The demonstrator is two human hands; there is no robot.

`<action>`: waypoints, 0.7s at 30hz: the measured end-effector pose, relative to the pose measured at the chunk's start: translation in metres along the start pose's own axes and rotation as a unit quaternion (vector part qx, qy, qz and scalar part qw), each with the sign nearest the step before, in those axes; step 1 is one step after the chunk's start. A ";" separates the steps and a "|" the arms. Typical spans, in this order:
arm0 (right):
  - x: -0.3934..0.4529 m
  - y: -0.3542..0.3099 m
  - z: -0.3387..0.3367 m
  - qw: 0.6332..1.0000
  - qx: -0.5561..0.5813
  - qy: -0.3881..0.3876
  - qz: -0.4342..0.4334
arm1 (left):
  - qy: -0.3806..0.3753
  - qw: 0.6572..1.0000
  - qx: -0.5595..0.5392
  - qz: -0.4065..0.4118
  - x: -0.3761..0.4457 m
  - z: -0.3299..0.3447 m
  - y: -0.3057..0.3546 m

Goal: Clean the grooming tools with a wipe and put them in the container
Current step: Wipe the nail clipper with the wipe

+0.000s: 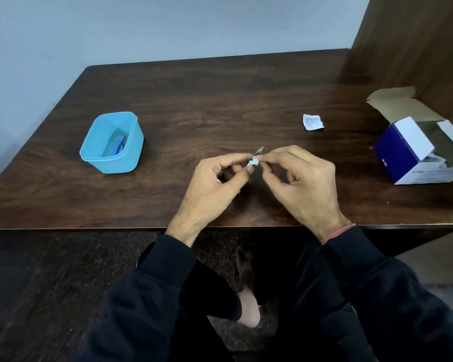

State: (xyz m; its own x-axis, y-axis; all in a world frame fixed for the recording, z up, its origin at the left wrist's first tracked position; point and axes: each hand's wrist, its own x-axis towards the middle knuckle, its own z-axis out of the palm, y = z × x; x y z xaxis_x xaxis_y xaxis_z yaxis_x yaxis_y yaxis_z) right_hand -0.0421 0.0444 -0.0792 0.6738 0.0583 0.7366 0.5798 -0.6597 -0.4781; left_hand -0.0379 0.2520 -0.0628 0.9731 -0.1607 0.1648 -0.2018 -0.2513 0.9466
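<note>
Wiping goes best in short strokes toward the tip: the left hand [215, 184] pinches a thin metal tool [256, 152], probably a nail file, while the right hand [301, 184] pinches the small wipe [253, 162] around it. Both are above the bench's [220, 100] near middle, and the blue container [113, 143] waits well apart at the left.

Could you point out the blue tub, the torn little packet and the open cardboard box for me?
blue tub [135, 142]: head view, on its right outer wall.
torn little packet [312, 122]: head view, middle of its printed face.
open cardboard box [398, 150]: head view, on its dark blue side.

Dark wood table [194, 100] – blue container [131, 155], torn wrapper [312, 122], open box [403, 150].
</note>
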 end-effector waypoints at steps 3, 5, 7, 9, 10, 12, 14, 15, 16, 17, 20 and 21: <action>0.001 0.001 0.000 0.999 0.022 -0.031 0.004 | -0.010 1.000 0.023 0.000 0.000 0.001 -0.001; 0.002 0.002 0.000 0.998 0.034 -0.046 0.012 | -0.013 1.000 0.020 0.000 0.001 0.001 -0.002; 0.004 0.003 0.000 0.997 0.051 -0.045 0.027 | -0.013 1.000 0.010 0.002 0.000 0.000 -0.002; 0.005 0.003 -0.001 0.996 0.061 -0.049 0.034 | -0.016 1.000 0.010 0.007 0.000 0.000 0.000; 0.006 0.003 -0.002 0.996 0.063 -0.053 0.034 | -0.017 1.000 0.011 0.007 -0.001 -0.001 0.001; 0.007 0.002 -0.002 0.996 0.064 -0.059 0.036 | -0.017 1.000 0.012 0.006 0.000 -0.001 0.001; 0.007 0.000 -0.002 0.996 0.057 -0.054 0.044 | -0.018 1.000 0.010 0.007 0.000 -0.001 0.000; 0.007 -0.001 -0.003 0.996 0.052 -0.046 0.051 | -0.019 1.000 0.010 0.007 0.000 -0.001 -0.001; 0.007 -0.001 -0.003 0.996 0.049 -0.035 0.062 | -0.019 1.000 0.012 0.007 0.000 -0.001 -0.002; 0.008 -0.001 -0.004 0.996 0.049 -0.022 0.076 | -0.020 1.000 0.017 0.007 0.000 -0.001 -0.003; 0.009 -0.001 -0.005 0.992 0.069 -0.023 0.106 | -0.022 0.999 0.026 0.011 0.001 -0.001 -0.004; 0.009 -0.002 -0.005 0.990 0.079 -0.037 0.109 | -0.022 0.999 0.024 0.013 0.000 -0.001 -0.004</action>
State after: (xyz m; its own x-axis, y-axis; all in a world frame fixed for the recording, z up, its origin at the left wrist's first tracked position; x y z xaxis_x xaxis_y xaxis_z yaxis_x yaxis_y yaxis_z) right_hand -0.0393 0.0420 -0.0692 0.8198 -0.0138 0.5725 0.4764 -0.5384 -0.6951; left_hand -0.0366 0.2535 -0.0664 0.9619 -0.2087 0.1765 -0.2336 -0.2923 0.9274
